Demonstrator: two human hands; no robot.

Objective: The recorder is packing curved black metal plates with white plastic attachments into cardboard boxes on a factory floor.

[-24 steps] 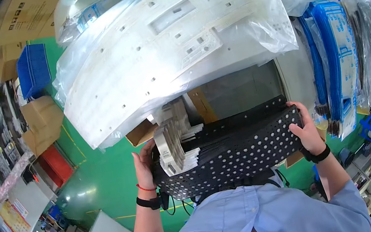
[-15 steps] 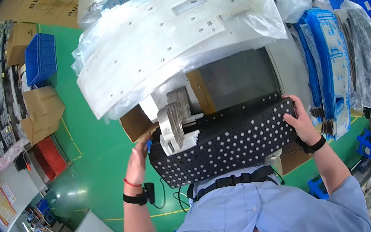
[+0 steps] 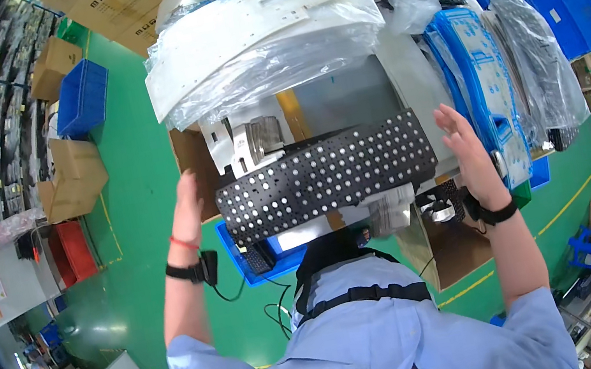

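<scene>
A long black panel point(image 3: 326, 179), dotted with rows of silver studs or holes, lies across the near side of the work surface in front of me. Off its left end is my left hand point(image 3: 188, 201), upright, holding nothing. Past the right end stands my right hand point(image 3: 464, 143) with fingers stretched and apart, also bare. Neither hand touches the panel. Behind its left part sits a stack of silver metal brackets point(image 3: 260, 143). More metal pieces point(image 3: 394, 212) show below the panel's near edge, partly hidden by it.
Large white perforated sheets point(image 3: 238, 36) in clear plastic lie at the back. Blue-wrapped curved panels point(image 3: 478, 65) stand at right. A blue tray point(image 3: 231, 247) sits below the panel's left end. An open cardboard box point(image 3: 462, 254) is at near right.
Both hands have let go of the black panel's ends and moved outward. The panel now rests farther from my body, and the view has shifted back.
</scene>
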